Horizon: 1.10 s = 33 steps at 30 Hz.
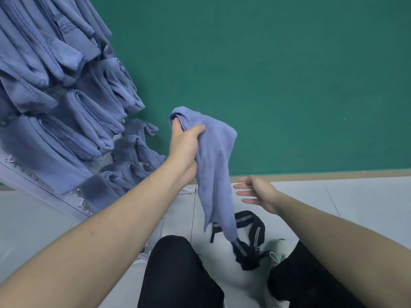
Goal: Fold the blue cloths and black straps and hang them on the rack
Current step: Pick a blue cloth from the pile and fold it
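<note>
My left hand [183,144] grips the top of a blue cloth [216,165], which hangs down loosely in front of the green wall. Its lower tip dangles over the black straps [249,238] with grey stripes, which lie in a heap on the floor between my feet. My right hand [255,192] hovers just right of the hanging cloth with fingers spread and straight, holding nothing. The rack [20,174] at the left is a white pegboard stand carrying several folded blue cloths [73,121] on its hooks.
A green wall [289,74] fills the background, with a brown skirting strip at its foot. The floor is pale tile [355,196]. My knees in black trousers [178,274] and a light shoe [278,250] are at the bottom.
</note>
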Each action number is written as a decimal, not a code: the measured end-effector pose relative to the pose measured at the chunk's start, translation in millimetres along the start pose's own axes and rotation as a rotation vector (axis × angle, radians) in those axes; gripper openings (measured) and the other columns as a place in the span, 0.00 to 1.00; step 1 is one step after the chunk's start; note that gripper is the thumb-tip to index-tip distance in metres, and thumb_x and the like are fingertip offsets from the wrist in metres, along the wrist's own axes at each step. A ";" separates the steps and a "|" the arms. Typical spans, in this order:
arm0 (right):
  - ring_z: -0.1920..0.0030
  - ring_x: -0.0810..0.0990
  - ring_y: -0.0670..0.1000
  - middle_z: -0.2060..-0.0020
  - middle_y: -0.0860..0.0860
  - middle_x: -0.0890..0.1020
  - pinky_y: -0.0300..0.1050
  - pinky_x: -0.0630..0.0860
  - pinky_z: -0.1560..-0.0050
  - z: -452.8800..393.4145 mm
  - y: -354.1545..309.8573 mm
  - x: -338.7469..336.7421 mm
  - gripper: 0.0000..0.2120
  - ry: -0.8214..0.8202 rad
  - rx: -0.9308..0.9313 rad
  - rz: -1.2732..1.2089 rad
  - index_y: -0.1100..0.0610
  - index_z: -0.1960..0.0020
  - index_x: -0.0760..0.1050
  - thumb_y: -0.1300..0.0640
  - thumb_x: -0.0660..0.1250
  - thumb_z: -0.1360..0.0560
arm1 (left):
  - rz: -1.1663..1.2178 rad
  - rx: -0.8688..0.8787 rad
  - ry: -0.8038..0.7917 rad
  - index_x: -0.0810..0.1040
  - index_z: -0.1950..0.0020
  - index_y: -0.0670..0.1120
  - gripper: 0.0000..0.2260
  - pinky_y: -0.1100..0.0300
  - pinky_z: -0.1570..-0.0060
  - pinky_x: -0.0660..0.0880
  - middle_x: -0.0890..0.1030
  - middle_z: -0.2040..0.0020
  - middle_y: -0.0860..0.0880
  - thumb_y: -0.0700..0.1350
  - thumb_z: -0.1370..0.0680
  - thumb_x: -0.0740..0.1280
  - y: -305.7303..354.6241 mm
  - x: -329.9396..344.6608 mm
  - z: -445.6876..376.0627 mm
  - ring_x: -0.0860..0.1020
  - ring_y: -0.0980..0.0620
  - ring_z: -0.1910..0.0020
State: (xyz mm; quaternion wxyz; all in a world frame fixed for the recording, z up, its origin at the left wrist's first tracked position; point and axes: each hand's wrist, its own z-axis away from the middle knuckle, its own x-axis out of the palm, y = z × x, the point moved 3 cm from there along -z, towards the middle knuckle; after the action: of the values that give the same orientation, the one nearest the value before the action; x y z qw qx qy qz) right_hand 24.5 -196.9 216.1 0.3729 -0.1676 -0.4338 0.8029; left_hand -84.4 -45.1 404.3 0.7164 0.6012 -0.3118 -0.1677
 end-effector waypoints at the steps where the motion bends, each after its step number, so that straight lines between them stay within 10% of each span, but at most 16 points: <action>1: 0.44 0.82 0.52 0.46 0.51 0.86 0.54 0.77 0.37 6.5 -13.0 1.9 0.20 -0.056 0.005 -0.040 0.55 0.37 0.77 0.48 0.53 0.18 | -0.021 -0.027 -0.008 0.73 0.35 0.46 0.16 0.58 0.55 0.80 0.83 0.51 0.47 0.35 0.22 0.64 -3.2 -2.1 -0.3 0.84 0.51 0.55; 4: 0.46 0.83 0.51 0.45 0.51 0.86 0.53 0.76 0.37 25.9 -49.8 12.9 0.31 -0.173 -0.084 -0.040 0.54 0.40 0.81 0.31 0.52 0.22 | -0.047 -0.092 -0.013 0.76 0.38 0.46 0.15 0.53 0.49 0.81 0.84 0.51 0.45 0.36 0.23 0.64 -9.9 -5.0 2.8 0.83 0.47 0.52; 11: 0.50 0.81 0.51 0.50 0.50 0.85 0.51 0.74 0.44 70.8 -116.1 29.1 0.29 -0.107 -0.390 -0.136 0.54 0.46 0.82 0.29 0.63 0.27 | -0.013 -0.132 -0.061 0.77 0.38 0.47 0.15 0.60 0.59 0.80 0.85 0.50 0.47 0.39 0.22 0.59 -2.1 -7.4 18.2 0.85 0.52 0.56; 16: 0.60 0.79 0.46 0.59 0.45 0.83 0.40 0.74 0.59 88.4 -130.1 24.8 0.07 -0.025 -0.491 0.047 0.52 0.52 0.76 0.49 0.67 0.20 | -0.045 -0.127 -0.052 0.78 0.40 0.50 0.09 0.58 0.57 0.79 0.86 0.48 0.52 0.44 0.18 0.61 -1.6 -13.6 24.7 0.85 0.55 0.53; 25: 0.60 0.76 0.46 0.58 0.46 0.80 0.43 0.73 0.55 112.9 -138.5 15.2 0.11 0.213 -0.591 0.228 0.53 0.51 0.75 0.46 0.60 0.18 | -0.176 -0.034 -0.005 0.76 0.52 0.50 0.12 0.56 0.59 0.71 0.81 0.56 0.51 0.39 0.22 0.55 3.1 -17.4 37.5 0.76 0.49 0.58; 33: 0.57 0.78 0.46 0.54 0.47 0.82 0.40 0.73 0.55 128.8 -151.6 1.0 0.07 0.229 -0.561 0.138 0.53 0.50 0.77 0.49 0.65 0.20 | -0.002 -0.155 -0.256 0.75 0.36 0.52 0.13 0.47 0.48 0.79 0.84 0.42 0.50 0.44 0.14 0.53 7.4 -12.3 51.3 0.84 0.50 0.44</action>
State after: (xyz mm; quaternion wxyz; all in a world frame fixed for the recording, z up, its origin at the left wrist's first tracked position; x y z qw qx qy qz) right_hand 16.1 -217.4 413.8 0.3029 -0.3825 -0.5813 0.6511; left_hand -127.9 -74.8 412.7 0.7150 0.5178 -0.3862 -0.2673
